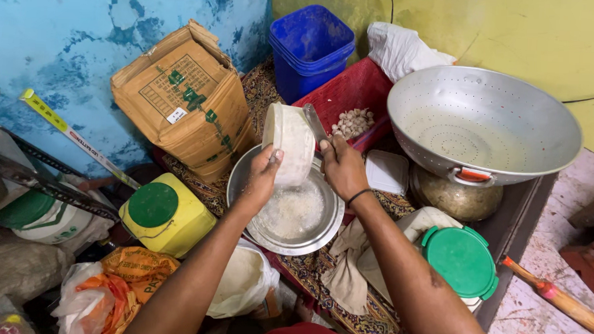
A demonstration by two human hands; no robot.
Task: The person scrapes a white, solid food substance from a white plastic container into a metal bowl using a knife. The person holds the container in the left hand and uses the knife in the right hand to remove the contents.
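My left hand (262,177) grips a round white plastic container (290,141), tilted on its side over a steel plate (328,222). White grains (294,210), rice by the look of them, lie heaped in the plate below it. My right hand (342,167) holds a metal utensil (314,123) whose handle points up beside the container's mouth. Both hands are close together above the plate.
A large perforated metal colander (486,122) sits at right above a red crate (350,89) holding garlic (354,121). A blue bucket (311,47), a brown carton (186,99), a yellow green-lidded jar (167,213), a green-lidded tub (463,261), a white lid (386,172) and bags surround the plate.
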